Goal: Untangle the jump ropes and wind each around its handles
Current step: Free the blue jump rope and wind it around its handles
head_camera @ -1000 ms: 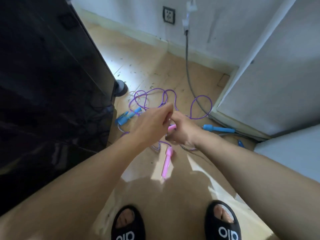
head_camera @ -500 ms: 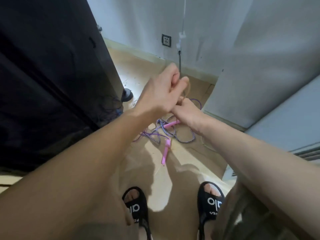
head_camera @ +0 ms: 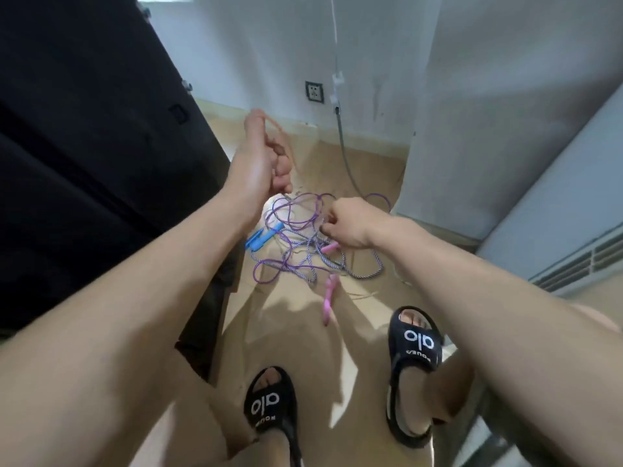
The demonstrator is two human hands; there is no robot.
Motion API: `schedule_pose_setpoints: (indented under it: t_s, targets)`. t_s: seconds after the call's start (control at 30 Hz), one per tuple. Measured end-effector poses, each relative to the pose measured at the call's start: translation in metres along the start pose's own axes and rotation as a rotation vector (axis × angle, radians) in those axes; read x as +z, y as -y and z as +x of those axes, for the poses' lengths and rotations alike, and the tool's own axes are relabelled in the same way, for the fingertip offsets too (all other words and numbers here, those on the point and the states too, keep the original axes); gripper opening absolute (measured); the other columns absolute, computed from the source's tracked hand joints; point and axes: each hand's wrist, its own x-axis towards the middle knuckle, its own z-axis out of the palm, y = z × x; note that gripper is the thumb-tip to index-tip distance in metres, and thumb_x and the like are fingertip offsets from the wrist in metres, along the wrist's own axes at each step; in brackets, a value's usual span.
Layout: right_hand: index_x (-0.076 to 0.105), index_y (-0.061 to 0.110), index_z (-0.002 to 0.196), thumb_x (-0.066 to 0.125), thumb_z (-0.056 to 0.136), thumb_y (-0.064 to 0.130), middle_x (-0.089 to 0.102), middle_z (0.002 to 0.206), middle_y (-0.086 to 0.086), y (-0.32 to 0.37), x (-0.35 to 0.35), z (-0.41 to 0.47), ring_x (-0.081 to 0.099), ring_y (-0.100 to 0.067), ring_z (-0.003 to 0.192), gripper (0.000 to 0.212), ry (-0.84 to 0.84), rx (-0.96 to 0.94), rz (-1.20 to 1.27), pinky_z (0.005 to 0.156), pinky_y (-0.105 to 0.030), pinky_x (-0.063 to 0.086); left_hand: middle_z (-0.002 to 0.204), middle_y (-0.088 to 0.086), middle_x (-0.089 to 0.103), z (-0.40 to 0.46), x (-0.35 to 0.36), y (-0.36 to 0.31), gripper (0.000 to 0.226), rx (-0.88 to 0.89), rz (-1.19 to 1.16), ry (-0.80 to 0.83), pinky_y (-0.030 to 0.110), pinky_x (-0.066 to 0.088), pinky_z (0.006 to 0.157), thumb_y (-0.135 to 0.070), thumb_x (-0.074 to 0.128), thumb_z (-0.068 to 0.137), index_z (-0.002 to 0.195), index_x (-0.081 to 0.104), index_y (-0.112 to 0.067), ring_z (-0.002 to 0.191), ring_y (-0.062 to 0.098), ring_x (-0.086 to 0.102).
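Note:
A tangle of ropes lies on the floor: a thin purple rope [head_camera: 296,210] with blue handles [head_camera: 259,239], and a purple-white striped rope [head_camera: 337,269]. One pink handle [head_camera: 327,298] lies on the floor below the tangle. My right hand [head_camera: 347,225] hovers over the tangle with curled fingers, and the other pink handle [head_camera: 329,247] sticks out beneath it. My left hand [head_camera: 264,160] is raised up and to the left, its fingers curled round a thin pale cord [head_camera: 279,133] that is blurred by motion.
A black cabinet [head_camera: 101,146] fills the left side. At the back are a white wall with a socket [head_camera: 314,92] and a grey cable [head_camera: 347,163] running down to the floor. A white unit [head_camera: 488,146] and a vent grille [head_camera: 586,261] stand at the right. My sandalled feet [head_camera: 413,358] stand near the tangle.
My hands have come apart. The left rose up and to the left with the pale cord, and the right dropped toward the tangle. The view tilted.

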Motion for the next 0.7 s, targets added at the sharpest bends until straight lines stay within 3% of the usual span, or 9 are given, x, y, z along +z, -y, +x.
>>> schedule_pose_setpoints:
  t_s: [0.1,0.17,0.23,0.27,0.33,0.47,0.53,0.6,0.7]
  targets:
    - [0.043,0.014,0.061,0.050,0.095,0.017,0.052,0.077,-0.012,-0.007,-0.011,0.003,0.051,-0.032,0.079,0.035,0.046,0.057,-0.097,0.067,-0.025,0.034,0.077,0.005,0.067,0.002,-0.036,0.045,0.013,0.108,0.691,0.140,0.046,0.055,0.079,-0.026,0.057,0.081,0.091,0.050,-0.023,0.068,0.025,0.066]
    - [0.040,0.014,0.061,0.050,0.095,0.017,0.049,0.070,-0.009,-0.007,-0.014,0.007,0.049,-0.031,0.079,0.036,0.048,0.064,-0.137,0.068,-0.025,0.035,0.101,0.004,0.069,-0.007,-0.054,0.075,0.038,-0.036,0.839,0.241,0.035,0.056,0.084,-0.020,0.062,0.078,0.114,0.049,-0.023,0.085,0.021,0.067]
    - [0.042,0.013,0.063,0.050,0.097,0.021,0.050,0.075,-0.010,-0.004,-0.013,0.009,0.048,-0.030,0.079,0.036,0.080,0.023,-0.166,0.068,-0.026,0.034,0.115,0.001,0.058,-0.016,-0.056,0.091,0.064,-0.191,0.861,0.306,0.017,0.052,0.068,-0.014,0.067,0.087,0.140,0.033,-0.023,0.081,0.014,0.061]
    - [0.046,0.012,0.067,0.049,0.098,0.024,0.052,0.080,-0.011,0.000,-0.011,0.010,0.048,-0.030,0.080,0.034,0.107,-0.007,-0.177,0.068,-0.026,0.034,0.121,0.002,0.051,-0.016,-0.054,0.094,0.079,-0.230,0.902,0.330,0.017,0.052,0.067,-0.014,0.070,0.087,0.148,0.023,-0.026,0.084,0.016,0.060]
    - [0.050,0.012,0.072,0.047,0.099,0.024,0.054,0.078,-0.010,0.006,-0.005,0.011,0.050,-0.029,0.080,0.030,0.147,-0.057,-0.169,0.061,-0.030,0.033,0.135,0.007,0.039,-0.008,-0.051,0.094,0.098,-0.151,0.984,0.365,0.031,0.053,0.089,-0.017,0.077,0.080,0.153,0.014,-0.032,0.110,0.025,0.056]
    - [0.054,0.012,0.078,0.045,0.096,0.019,0.060,0.079,-0.007,0.012,0.000,0.015,0.058,-0.031,0.081,0.021,0.148,-0.088,-0.139,0.062,-0.033,0.039,0.142,0.005,0.037,0.006,-0.042,0.085,0.073,0.126,1.070,0.446,0.035,0.032,0.105,-0.035,0.072,0.078,0.143,0.040,-0.037,0.131,0.026,0.033]
    - [0.062,0.010,0.087,0.046,0.094,0.016,0.066,0.089,-0.011,0.012,-0.001,0.014,0.061,-0.032,0.086,0.018,0.123,-0.093,-0.120,0.070,-0.035,0.048,0.124,0.004,0.056,0.007,-0.041,0.082,0.045,0.227,1.189,0.541,0.034,0.038,0.096,-0.043,0.059,0.080,0.119,0.061,-0.022,0.118,0.027,0.046]
    - [0.064,0.009,0.090,0.046,0.092,0.014,0.068,0.091,-0.013,0.012,-0.001,0.012,0.062,-0.033,0.086,0.019,0.087,-0.105,-0.100,0.073,-0.037,0.050,0.092,0.004,0.062,0.007,-0.044,0.080,0.024,0.188,1.174,0.598,0.034,0.041,0.074,-0.036,0.054,0.094,0.092,0.059,-0.012,0.089,0.026,0.055]
    - [0.058,0.013,0.081,0.049,0.093,0.015,0.063,0.083,-0.009,0.013,-0.002,0.009,0.057,-0.030,0.080,0.015,0.068,-0.134,-0.098,0.065,-0.034,0.041,0.090,-0.001,0.071,0.005,-0.053,0.073,0.021,0.105,1.114,0.575,0.039,0.050,0.078,-0.025,0.046,0.100,0.085,0.058,-0.015,0.088,0.024,0.064]
